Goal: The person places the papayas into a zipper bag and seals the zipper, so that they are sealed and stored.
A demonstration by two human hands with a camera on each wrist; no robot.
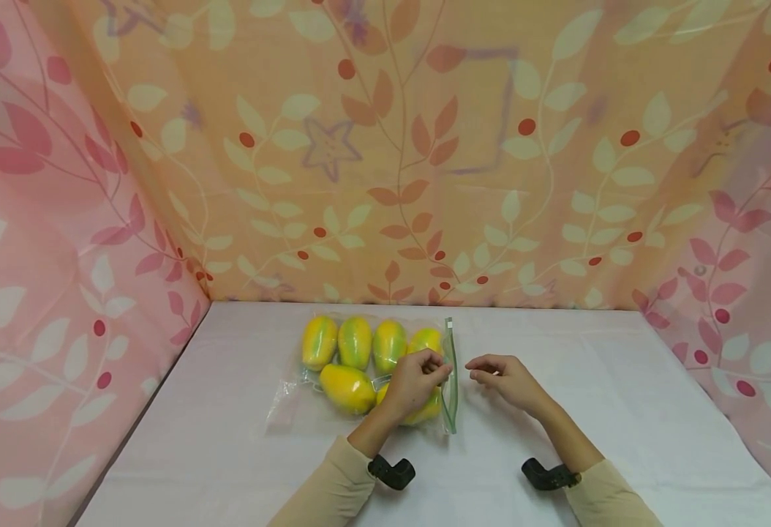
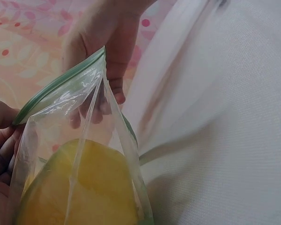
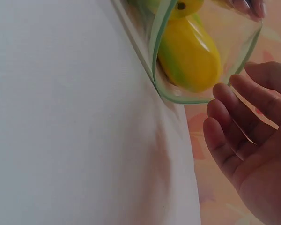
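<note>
A clear zip bag (image 1: 283, 410) lies on the table, holding several yellow-green mangoes (image 1: 347, 389) in two rows. Its green zip strip (image 1: 453, 399) faces right and gapes apart. My left hand (image 1: 415, 380) reaches over the bag and pinches the upper layer of the zip edge between thumb and fingers, lifting it. The right hand (image 1: 513, 380) hovers just right of the mouth, fingers loosely bent with nothing in them. Inside the raised mouth, the right wrist view shows a mango (image 3: 192, 56) close to the opening; the right fingertips (image 3: 215, 129) are near the strip.
A white cloth covers the table (image 1: 188, 439). Floral curtains (image 1: 385, 146) stand behind it and at both sides. Black devices (image 1: 392, 473) are strapped to both wrists, over or beside the beige sleeves (image 1: 333, 487).
</note>
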